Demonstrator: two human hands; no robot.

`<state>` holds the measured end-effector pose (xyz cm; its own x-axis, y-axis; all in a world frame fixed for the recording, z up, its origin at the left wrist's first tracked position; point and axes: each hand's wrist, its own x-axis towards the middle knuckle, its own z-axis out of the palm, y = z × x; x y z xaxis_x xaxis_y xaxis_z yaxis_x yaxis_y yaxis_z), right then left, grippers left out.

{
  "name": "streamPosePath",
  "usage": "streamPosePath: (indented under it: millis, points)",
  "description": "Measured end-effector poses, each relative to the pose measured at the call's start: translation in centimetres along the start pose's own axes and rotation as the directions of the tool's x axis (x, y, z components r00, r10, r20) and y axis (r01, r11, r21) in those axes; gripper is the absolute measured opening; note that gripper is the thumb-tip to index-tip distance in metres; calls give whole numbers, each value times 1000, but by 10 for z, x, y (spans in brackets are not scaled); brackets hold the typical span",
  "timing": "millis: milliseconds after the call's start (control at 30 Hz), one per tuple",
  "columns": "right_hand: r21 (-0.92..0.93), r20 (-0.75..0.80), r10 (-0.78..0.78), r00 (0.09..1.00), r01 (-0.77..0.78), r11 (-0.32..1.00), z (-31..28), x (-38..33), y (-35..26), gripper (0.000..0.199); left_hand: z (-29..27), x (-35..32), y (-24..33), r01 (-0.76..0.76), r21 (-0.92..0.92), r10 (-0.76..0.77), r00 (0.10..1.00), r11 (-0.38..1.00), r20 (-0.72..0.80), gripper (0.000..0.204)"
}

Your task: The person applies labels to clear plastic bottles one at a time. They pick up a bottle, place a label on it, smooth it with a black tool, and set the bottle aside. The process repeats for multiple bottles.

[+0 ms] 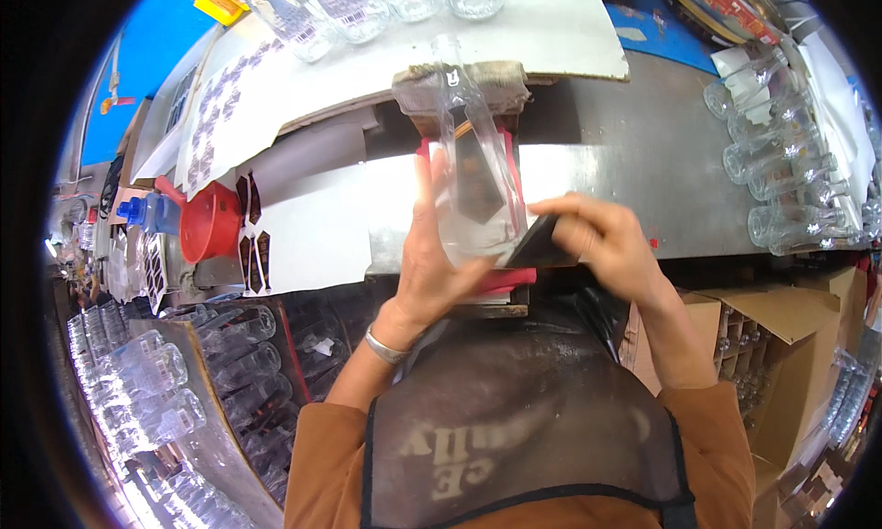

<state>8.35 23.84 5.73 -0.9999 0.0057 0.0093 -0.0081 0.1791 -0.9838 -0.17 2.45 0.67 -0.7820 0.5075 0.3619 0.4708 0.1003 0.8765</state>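
My left hand [432, 253] grips a clear glass bottle [473, 162] that lies on a wooden stand [487, 299], neck pointing away from me toward a padded block [501, 79]. A dark pointed label [478, 185] sits on the bottle's face. With thumb and fingers my right hand [602, 240] pinches a dark label [537, 244] against the bottle's lower right side. A silver bracelet [384, 347] circles my left wrist. Red cloth [510, 279] shows under the bottle.
Empty clear bottles lie at the right [781, 171], at the far edge [367, 10] and in crates at the lower left [147, 382]. A red funnel [209, 221], dark label sheets [253, 244] and a blue-capped bottle [152, 212] sit left. A cardboard box [790, 345] stands right.
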Motion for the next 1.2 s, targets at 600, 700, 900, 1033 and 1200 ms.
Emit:
streamPosePath:
  millis: [600,700,900,1033,1200]
  points:
    - [-410,-203,42,978,-124,904,20,10,0,31,-107,30,-33,-130,546,182,982,827,-43,91]
    - [-378,-262,28,965,-129,917,13,10,9,29,-226,74,-98,265,864,274,873,428,-404,76]
    - [-303,-309,66,949,-164,939,9,9,16,25,-280,72,-119,542,804,-77,838,244,-541,71]
    - [-355,-285,9,959,-115,928,9,10,15,26,-290,61,-126,275,900,187,918,338,-350,63]
    - [-381,-183,21,983,-91,920,14,8,8,26,-331,54,-161,314,917,175,916,244,-361,46]
